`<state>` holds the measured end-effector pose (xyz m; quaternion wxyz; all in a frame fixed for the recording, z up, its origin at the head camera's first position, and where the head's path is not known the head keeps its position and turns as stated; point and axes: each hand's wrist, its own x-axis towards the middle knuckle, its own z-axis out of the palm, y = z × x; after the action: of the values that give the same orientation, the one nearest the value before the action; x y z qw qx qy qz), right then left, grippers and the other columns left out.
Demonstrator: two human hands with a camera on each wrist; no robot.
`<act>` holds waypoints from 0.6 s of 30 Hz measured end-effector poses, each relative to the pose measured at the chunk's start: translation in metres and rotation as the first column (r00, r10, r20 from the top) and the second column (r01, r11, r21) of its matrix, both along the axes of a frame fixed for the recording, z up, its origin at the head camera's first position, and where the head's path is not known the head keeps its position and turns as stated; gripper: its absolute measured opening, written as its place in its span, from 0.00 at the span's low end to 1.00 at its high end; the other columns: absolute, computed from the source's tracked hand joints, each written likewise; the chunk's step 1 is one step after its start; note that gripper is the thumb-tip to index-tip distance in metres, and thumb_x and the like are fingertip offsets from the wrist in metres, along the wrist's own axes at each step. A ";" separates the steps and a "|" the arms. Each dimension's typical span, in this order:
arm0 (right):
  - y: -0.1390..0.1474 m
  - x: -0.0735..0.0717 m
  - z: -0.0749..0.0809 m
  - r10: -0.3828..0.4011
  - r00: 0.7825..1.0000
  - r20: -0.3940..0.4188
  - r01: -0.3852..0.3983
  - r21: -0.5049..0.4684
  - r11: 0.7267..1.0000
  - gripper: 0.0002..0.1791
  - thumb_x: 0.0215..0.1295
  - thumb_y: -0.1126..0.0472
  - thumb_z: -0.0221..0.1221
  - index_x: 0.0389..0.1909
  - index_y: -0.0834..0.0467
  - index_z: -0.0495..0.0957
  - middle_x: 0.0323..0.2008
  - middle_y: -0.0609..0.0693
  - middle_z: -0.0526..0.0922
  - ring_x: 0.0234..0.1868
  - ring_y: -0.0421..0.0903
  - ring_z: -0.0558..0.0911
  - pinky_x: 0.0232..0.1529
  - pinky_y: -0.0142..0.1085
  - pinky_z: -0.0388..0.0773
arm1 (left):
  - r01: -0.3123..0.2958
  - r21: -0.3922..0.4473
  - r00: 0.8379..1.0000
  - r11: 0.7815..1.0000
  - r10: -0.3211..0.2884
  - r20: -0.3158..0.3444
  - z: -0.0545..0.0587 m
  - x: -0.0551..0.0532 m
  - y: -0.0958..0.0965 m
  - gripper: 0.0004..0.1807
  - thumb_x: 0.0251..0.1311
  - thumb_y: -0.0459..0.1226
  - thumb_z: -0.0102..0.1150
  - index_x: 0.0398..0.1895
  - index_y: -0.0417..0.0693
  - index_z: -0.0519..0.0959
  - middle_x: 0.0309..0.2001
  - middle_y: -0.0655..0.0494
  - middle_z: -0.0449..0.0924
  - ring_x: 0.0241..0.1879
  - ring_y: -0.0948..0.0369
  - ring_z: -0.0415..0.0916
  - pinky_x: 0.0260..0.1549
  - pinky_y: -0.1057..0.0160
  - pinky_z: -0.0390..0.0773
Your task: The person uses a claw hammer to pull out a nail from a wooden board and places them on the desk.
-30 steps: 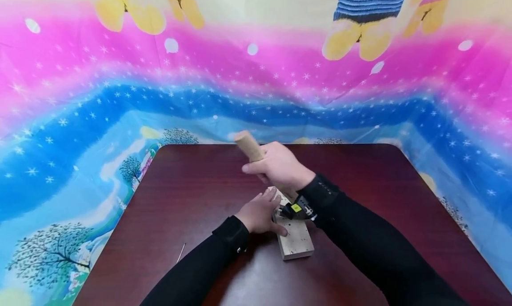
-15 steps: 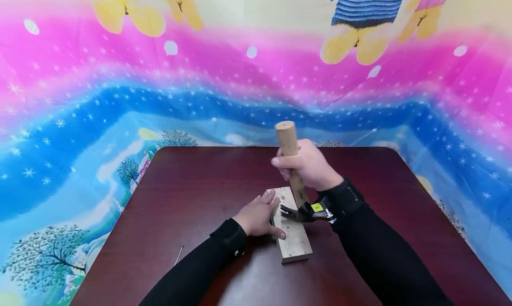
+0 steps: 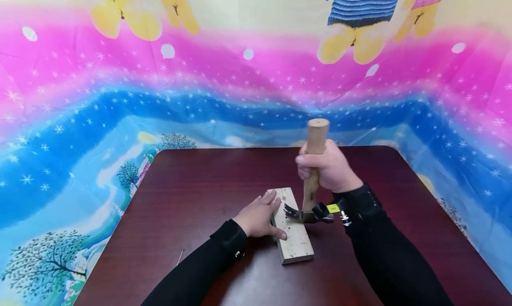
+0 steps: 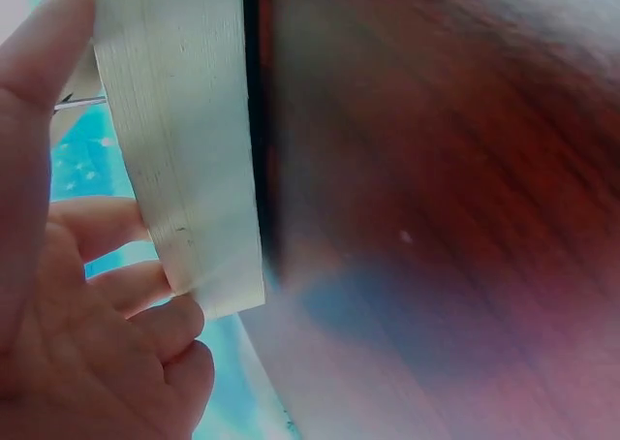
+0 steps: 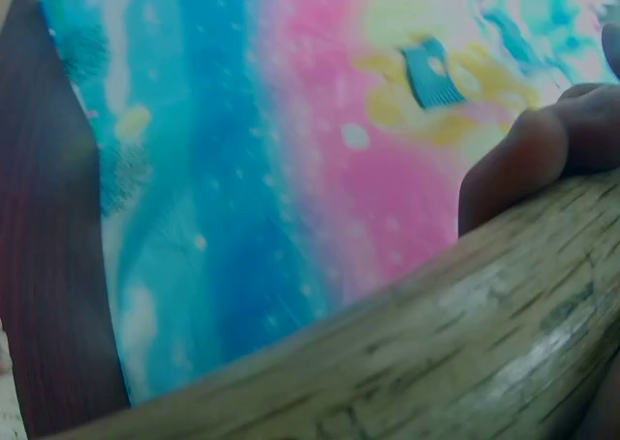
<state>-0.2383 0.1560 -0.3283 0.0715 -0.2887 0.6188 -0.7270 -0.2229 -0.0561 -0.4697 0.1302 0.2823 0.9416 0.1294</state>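
Note:
A pale wooden block (image 3: 296, 246) lies on the dark red table (image 3: 200, 186). My left hand (image 3: 258, 217) holds the block's left side, thumb laid across its top; in the left wrist view the fingers (image 4: 126, 295) curl against the block (image 4: 179, 149). My right hand (image 3: 330, 168) grips the wooden handle (image 3: 317, 135) of a claw hammer, which stands nearly upright. The black hammer head (image 3: 308, 215) rests on the block's top with its claw pointing left toward my left hand. The right wrist view shows the handle (image 5: 436, 362) close up under a fingertip (image 5: 542, 159).
A thin loose nail (image 3: 181, 255) lies on the table near the left forearm. A bright cartoon-print cloth (image 3: 120, 97) hangs behind and around the table. The table's rounded far corners sit close to the cloth.
The hammer handle has swung from leaning left to nearly upright, and my right hand moved right with it. The hammer head stayed on the block. My left hand has not moved.

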 end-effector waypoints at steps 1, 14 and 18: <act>0.003 0.000 -0.001 0.008 1.000 -0.004 -0.008 -0.031 0.999 0.17 0.67 0.75 0.56 0.23 0.54 0.82 0.15 0.44 0.76 0.17 0.42 0.73 0.23 0.39 0.75 | -0.002 0.003 1.000 1.000 0.002 0.005 0.001 0.000 0.000 0.61 0.58 0.66 0.75 0.86 0.44 0.62 0.90 0.44 0.48 0.90 0.50 0.46 0.89 0.52 0.53; 0.007 0.002 -0.004 0.054 0.998 -0.030 -0.055 -0.028 0.998 0.15 0.71 0.71 0.61 0.25 0.54 0.83 0.16 0.46 0.74 0.18 0.46 0.70 0.24 0.43 0.74 | -0.015 -0.011 1.000 1.000 0.015 0.008 -0.006 -0.001 0.001 0.62 0.56 0.66 0.77 0.86 0.45 0.62 0.90 0.46 0.48 0.90 0.52 0.47 0.89 0.53 0.54; 0.017 0.000 -0.008 0.059 0.998 -0.027 -0.062 -0.127 0.990 0.16 0.71 0.74 0.57 0.26 0.55 0.84 0.17 0.46 0.77 0.18 0.48 0.67 0.23 0.44 0.70 | -0.012 -0.009 1.000 1.000 0.012 0.015 -0.006 -0.003 -0.001 0.61 0.57 0.66 0.76 0.87 0.46 0.61 0.90 0.46 0.47 0.90 0.52 0.46 0.89 0.53 0.54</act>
<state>-0.2386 0.1725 -0.3363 0.0677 -0.3195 0.5627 -0.7594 -0.2256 -0.0574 -0.4757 0.1378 0.2751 0.9428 0.1282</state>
